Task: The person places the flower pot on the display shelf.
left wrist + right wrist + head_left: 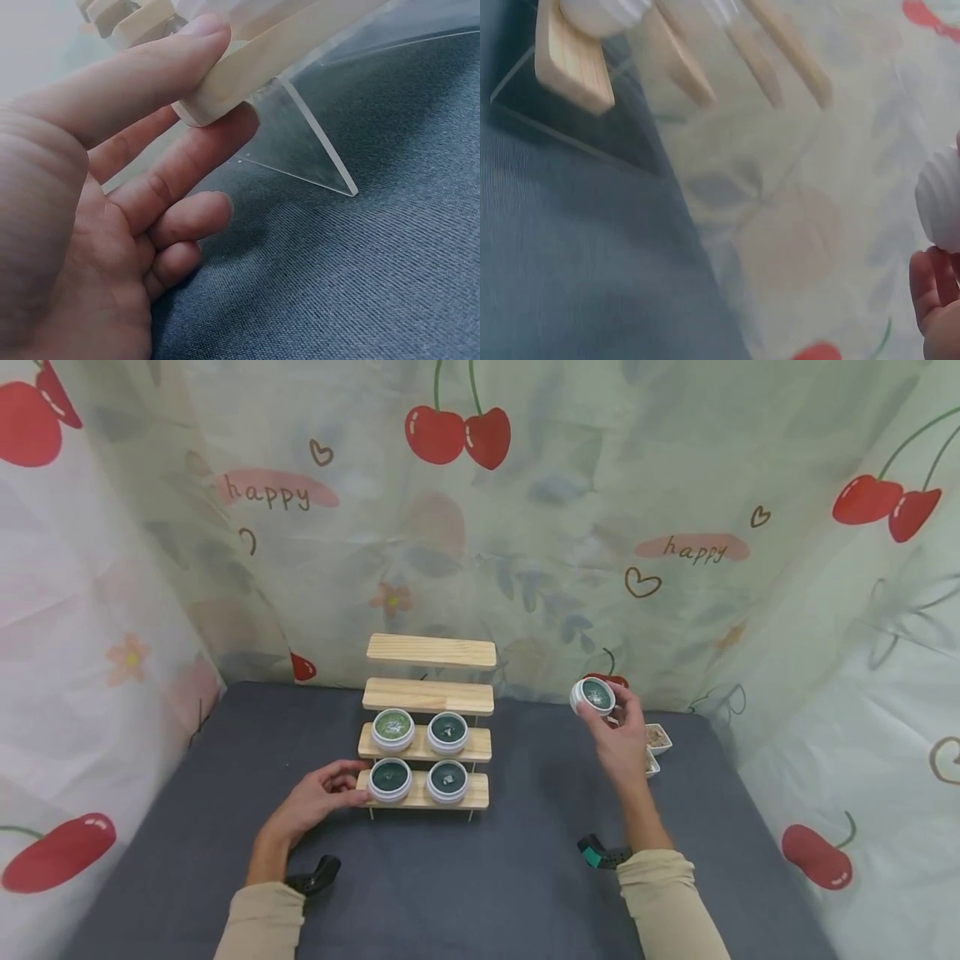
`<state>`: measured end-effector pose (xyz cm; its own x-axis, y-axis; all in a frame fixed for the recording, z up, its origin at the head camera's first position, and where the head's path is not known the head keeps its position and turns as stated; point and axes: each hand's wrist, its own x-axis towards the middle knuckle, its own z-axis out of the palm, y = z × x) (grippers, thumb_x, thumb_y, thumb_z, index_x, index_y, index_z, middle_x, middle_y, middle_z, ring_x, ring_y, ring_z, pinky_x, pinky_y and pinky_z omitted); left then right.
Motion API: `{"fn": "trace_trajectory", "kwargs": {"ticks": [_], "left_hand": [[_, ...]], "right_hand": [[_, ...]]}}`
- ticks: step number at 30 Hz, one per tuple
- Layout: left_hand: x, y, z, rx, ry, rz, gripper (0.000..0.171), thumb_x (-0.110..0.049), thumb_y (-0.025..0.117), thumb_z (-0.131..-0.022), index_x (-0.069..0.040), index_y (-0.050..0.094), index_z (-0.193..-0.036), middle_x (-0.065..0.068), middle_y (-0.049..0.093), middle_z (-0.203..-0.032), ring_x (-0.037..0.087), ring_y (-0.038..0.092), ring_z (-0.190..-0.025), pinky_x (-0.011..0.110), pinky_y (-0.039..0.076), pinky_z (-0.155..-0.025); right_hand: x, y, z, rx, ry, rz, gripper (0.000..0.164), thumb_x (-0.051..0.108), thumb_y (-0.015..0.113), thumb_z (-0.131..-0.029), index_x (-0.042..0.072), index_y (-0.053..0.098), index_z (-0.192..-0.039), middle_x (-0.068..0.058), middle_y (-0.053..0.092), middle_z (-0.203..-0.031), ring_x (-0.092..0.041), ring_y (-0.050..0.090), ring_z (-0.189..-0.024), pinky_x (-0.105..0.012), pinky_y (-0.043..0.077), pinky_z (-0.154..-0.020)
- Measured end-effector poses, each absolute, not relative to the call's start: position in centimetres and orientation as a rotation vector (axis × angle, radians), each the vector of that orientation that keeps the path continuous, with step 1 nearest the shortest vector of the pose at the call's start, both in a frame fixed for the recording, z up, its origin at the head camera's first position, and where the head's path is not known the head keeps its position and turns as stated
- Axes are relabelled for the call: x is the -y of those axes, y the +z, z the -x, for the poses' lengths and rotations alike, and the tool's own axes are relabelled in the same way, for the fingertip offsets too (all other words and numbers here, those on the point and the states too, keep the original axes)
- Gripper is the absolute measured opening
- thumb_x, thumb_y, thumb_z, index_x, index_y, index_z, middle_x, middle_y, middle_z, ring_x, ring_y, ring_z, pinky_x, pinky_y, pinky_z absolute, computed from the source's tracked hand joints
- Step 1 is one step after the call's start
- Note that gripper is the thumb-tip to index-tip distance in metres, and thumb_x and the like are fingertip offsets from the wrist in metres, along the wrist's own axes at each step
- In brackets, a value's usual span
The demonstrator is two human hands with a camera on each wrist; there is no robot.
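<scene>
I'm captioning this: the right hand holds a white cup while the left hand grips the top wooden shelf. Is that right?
One slip: the left hand grips the lowest wooden shelf, not the top one, as the head view shows. The right hand does hold a white cup.

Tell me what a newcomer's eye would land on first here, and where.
Likely first is the stepped wooden rack near the back of the dark table, with two white cups on each of its two lower shelves. Next come the white cup held up by the right hand, right of the rack, and the left hand gripping the left end of the bottom shelf. Behind, red cherries dot the backdrop.
</scene>
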<state>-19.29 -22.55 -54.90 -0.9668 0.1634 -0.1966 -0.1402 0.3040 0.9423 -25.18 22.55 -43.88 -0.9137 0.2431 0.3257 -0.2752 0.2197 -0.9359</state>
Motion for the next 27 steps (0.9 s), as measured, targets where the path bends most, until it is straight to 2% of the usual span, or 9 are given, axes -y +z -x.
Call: {"fn": "trace_trajectory", "kwargs": {"ticks": [5, 12, 15, 23, 27], "left_hand": [[22.3, -55.1, 19.3, -2.307, 1.71, -0.017, 0.073, -0.039, 0.083, -0.085, -0.009, 0.052, -0.145, 0.003, 0.068, -0.101, 0.013, 0.064, -0.09, 0.027, 0.05, -0.083], [22.5, -55.3, 19.4, -2.327, 1.704, -0.005, 0.073, -0.039, 0.083, -0.085, -0.01, 0.053, -0.144, 0.004, 0.069, -0.101, 0.016, 0.064, -0.091, 0.028, 0.049, -0.083], [22.6, -55.2, 19.5, -2.325, 1.704, 0.013, 0.073, -0.041, 0.084, -0.084, -0.011, 0.054, -0.143, 0.004, 0.069, -0.101, 0.015, 0.064, -0.091, 0.028, 0.049, -0.083], [22.4, -55.1, 19.5, -2.324, 1.722, -0.01, 0.072, -0.037, 0.083, -0.086, -0.008, 0.053, -0.144, 0.004, 0.07, -0.1, 0.013, 0.064, -0.089, 0.027, 0.049, -0.082], [22.4, -55.1, 19.4, -2.324, 1.731, 0.004, 0.071, -0.037, 0.083, -0.086, -0.009, 0.053, -0.144, 0.003, 0.069, -0.099, 0.012, 0.063, -0.088, 0.027, 0.049, -0.081]], "right_hand": [[-20.0, -43.1, 25.3, 2.08, 1.757, -0.117, 0.06, 0.007, 0.079, -0.088, 0.002, 0.051, -0.14, -0.003, 0.053, -0.126, -0.006, 0.058, -0.105, -0.012, 0.049, -0.084], [-16.2, -42.2, 25.6, 2.113, 1.734, -0.261, 0.064, 0.006, 0.082, -0.085, 0.0, 0.051, -0.141, -0.019, 0.048, -0.132, -0.018, 0.055, -0.107, -0.014, 0.048, -0.084], [-14.6, -42.1, 25.7, 2.115, 1.738, -0.319, 0.065, 0.005, 0.082, -0.085, -0.001, 0.05, -0.141, -0.022, 0.048, -0.135, -0.021, 0.055, -0.109, -0.016, 0.047, -0.086], [-10.8, -41.1, 26.0, 2.127, 1.728, -0.549, 0.059, 0.008, 0.084, -0.084, 0.003, 0.055, -0.135, -0.017, 0.05, -0.13, -0.028, 0.058, -0.113, -0.02, 0.05, -0.089], [-9.1, -40.9, 26.5, 2.203, 1.71, -0.611, 0.059, 0.012, 0.085, -0.082, 0.008, 0.058, -0.135, -0.014, 0.051, -0.126, -0.026, 0.06, -0.112, -0.035, 0.054, -0.092]]}}
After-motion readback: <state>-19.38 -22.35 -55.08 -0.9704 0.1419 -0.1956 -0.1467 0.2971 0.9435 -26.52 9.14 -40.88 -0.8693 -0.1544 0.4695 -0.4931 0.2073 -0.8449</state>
